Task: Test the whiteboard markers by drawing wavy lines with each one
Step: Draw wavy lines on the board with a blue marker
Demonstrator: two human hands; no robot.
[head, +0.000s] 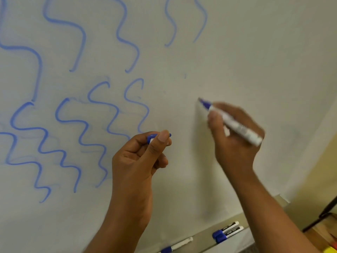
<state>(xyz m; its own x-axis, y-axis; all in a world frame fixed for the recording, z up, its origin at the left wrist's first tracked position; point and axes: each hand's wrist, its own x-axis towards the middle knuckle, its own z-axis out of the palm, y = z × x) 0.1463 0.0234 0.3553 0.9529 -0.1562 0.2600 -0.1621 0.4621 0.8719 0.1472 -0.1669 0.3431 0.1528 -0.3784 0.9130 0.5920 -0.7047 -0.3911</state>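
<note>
Gripping marker (235, 125) in right hand (235, 141) fingers (214, 115), tip beyond them

The right hand (235, 136) is gripping an uncapped blue marker (231, 121), its tip lying at the whiteboard (255, 61) beside blue wavy lines (82, 125). The left hand (140, 157) is pinching the blue cap (152, 138) between thumb and fingers. Three capped markers (227, 231) are lying on the tray (202, 236) below.
</note>
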